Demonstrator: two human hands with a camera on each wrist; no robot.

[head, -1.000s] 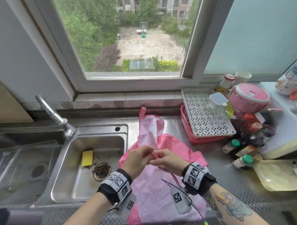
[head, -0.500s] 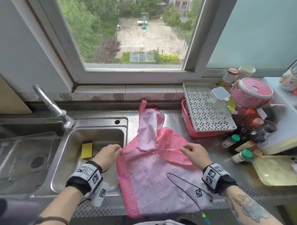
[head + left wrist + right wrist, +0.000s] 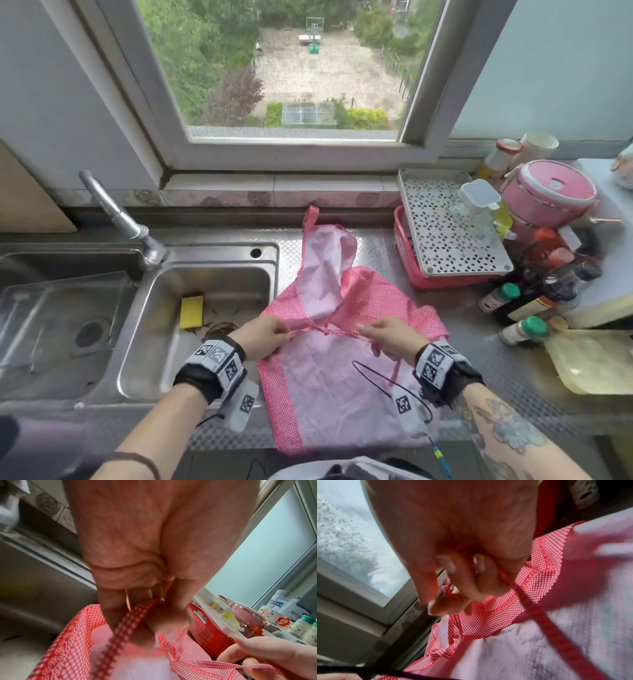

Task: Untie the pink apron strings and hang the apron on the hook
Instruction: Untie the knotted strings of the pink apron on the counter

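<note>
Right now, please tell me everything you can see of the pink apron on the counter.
The pink apron lies flat on the steel counter right of the sink, its near hem hanging over the front edge. The middle is pale pink cloth; the border and strings are pink-and-white check. The bib is folded, its neck strap reaching the back wall. The left hand and right hand each pinch a string, with a small knot between them.

Little legible anywhere. On a white canister (image 3: 282,605) at the right end of the counter, by the window frame, blue lettering ending "TIKA" and a "7" made out; other bottle labels too blurred to read.
</note>
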